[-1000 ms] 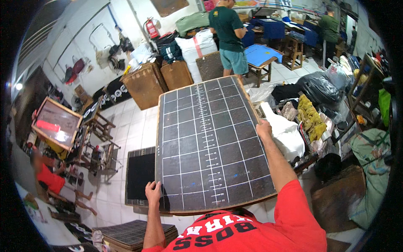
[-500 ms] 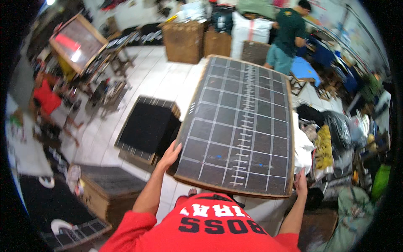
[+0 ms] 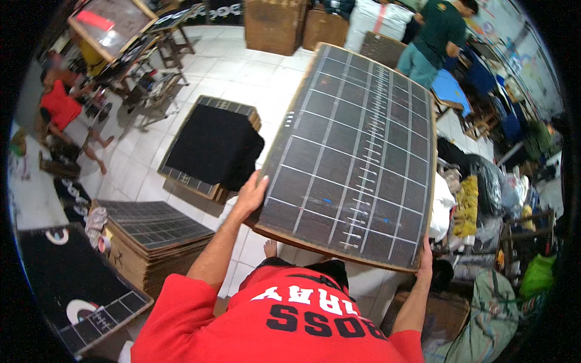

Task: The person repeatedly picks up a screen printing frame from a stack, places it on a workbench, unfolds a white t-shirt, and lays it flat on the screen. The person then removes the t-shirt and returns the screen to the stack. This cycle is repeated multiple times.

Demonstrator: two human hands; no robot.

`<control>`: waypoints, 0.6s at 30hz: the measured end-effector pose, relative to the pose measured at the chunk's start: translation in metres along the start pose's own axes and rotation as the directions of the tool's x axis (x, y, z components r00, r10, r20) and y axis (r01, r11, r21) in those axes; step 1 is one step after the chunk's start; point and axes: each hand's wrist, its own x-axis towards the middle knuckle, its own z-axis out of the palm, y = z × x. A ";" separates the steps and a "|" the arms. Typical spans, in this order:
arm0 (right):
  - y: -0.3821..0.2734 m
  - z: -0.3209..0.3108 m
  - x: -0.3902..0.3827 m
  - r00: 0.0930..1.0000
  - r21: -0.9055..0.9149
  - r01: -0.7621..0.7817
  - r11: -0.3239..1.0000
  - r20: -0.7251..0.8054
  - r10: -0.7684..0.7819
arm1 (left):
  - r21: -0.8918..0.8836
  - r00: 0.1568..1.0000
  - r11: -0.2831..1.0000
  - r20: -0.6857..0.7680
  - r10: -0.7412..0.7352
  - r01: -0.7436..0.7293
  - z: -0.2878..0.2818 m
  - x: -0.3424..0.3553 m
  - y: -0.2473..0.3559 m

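A large dark board (image 3: 345, 151) with a white grid and a column of short white marks spans the middle, held up in front of me. Its thin edge is brown. My left hand (image 3: 251, 195) is closed on the near left side, the thumb on top. At the near right corner my right hand (image 3: 425, 255) grips the other side, its fingers partly hidden by the edge. Whether one board or more lies in my hands, I cannot tell. Left of it, black cloth (image 3: 215, 145) covers much of a low stack of similar boards (image 3: 192, 176).
Near left stand a stack of gridded boards (image 3: 151, 224) and a black cloth-covered board (image 3: 72, 278). A person in red (image 3: 60, 112) sits at far left; another in dark green (image 3: 439, 36) stands at far right. Bags and cloth (image 3: 466, 206) crowd the right side.
The view has tipped down, so the far boxes sit higher and more of the left stacks shows. The board stays in both my hands, and its far end appears farther up and right.
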 end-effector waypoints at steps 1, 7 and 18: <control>0.001 0.000 0.004 0.998 -0.036 0.064 0.997 -0.025 -0.065 | 0.157 0.997 0.987 -0.062 0.037 -0.027 -0.001 0.001 0.004; 0.013 0.002 0.010 0.990 -0.053 -0.097 0.994 -0.106 0.091 | 0.905 0.869 0.424 -0.176 0.463 -0.043 0.038 -0.028 0.050; 0.087 -0.127 0.055 0.833 0.309 -0.126 0.943 -0.484 0.270 | 0.652 0.685 0.315 0.445 0.576 -0.689 0.297 -0.105 0.160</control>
